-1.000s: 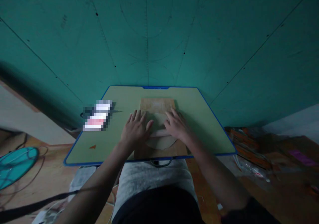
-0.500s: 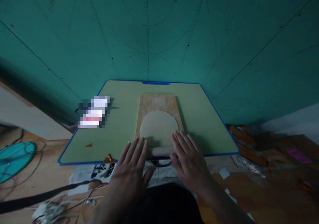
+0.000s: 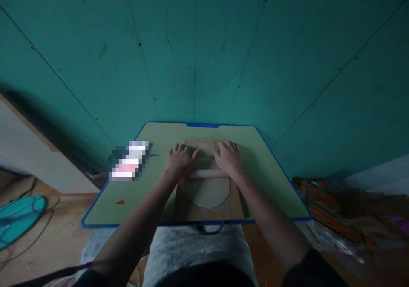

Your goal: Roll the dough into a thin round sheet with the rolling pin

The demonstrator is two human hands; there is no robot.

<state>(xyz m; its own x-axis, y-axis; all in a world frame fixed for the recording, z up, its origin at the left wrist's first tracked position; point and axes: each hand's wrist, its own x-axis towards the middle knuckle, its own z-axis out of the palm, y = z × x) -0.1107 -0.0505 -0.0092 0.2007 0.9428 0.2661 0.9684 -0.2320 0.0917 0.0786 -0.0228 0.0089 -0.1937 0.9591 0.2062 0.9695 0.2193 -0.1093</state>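
Two flat hands, left hand (image 3: 179, 161) and right hand (image 3: 228, 158), press open-palmed on a rolling pin (image 3: 209, 174) at the far part of a dough round (image 3: 206, 191), already rolled thin and wide though uneven-edged, lying on a wooden board (image 3: 234, 204) on the tabletop (image 3: 143, 185).

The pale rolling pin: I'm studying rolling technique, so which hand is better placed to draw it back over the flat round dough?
Neither clearly: left hand and right hand lie flat on opposite ends of the pale rolling pin, at the far edge of the flat round dough. Both together suit best.
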